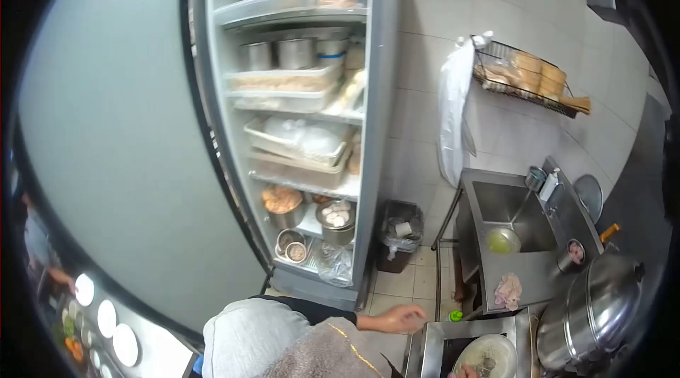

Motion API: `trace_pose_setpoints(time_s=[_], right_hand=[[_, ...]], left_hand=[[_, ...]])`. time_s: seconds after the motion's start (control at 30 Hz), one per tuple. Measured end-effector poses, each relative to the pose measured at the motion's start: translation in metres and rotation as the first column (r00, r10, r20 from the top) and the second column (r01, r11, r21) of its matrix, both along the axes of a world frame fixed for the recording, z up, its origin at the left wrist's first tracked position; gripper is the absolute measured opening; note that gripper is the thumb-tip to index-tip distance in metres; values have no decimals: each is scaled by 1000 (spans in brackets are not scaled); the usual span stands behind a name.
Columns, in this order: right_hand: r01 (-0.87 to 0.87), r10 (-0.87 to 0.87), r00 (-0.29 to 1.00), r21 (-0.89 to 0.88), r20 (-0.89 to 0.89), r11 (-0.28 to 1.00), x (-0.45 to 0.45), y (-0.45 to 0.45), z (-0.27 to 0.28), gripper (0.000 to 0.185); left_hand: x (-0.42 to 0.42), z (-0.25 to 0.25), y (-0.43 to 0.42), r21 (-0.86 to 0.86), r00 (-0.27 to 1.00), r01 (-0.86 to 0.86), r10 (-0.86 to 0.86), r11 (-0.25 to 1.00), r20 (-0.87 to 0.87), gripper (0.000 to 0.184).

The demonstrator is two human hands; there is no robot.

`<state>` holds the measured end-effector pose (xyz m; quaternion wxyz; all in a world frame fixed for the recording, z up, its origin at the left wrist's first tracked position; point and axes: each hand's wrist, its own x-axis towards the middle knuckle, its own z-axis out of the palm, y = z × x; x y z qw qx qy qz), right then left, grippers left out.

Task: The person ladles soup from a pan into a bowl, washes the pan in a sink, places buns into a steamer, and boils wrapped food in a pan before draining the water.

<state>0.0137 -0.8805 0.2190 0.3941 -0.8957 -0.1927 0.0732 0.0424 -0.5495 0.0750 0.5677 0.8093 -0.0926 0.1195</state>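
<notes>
My left hand [399, 319] reaches out from a dark sleeve near the stove's metal edge [433, 341]. Its fingers are loosely bent and apart, and I see nothing in them. Only a sliver of my right hand [464, 372] shows at the bottom border, over the rim of a wide pale pan or wok [504, 350]. Its fingers are mostly cut off, so what it grips, if anything, is hidden. Something small and dark [487, 363] lies in the pan. A brown towel [322, 353] drapes over my grey-clad shoulder.
An open refrigerator [377, 165] holds trays, pots and bamboo steamers. Right of it stand a lined bin [401, 229] and a steel sink [513, 201] holding a bowl [503, 240]. A cloth [508, 291] and a large steamer pot [588, 314] sit nearby. White plates [125, 345] line a left counter.
</notes>
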Motion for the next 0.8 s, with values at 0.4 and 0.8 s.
trace_pose_setpoints(time_s=[0.4,0.8], right_hand=[[-567,534,813,-105,-234,817,-40,117,38,50],[-770,688,626,-150,-368,620,-56,120,24,53]], left_hand=[[-336,-275,161,484,335,18,451,875,-827,49],[-490,-108,17,90,-688,-646,528,-758,-497,102]])
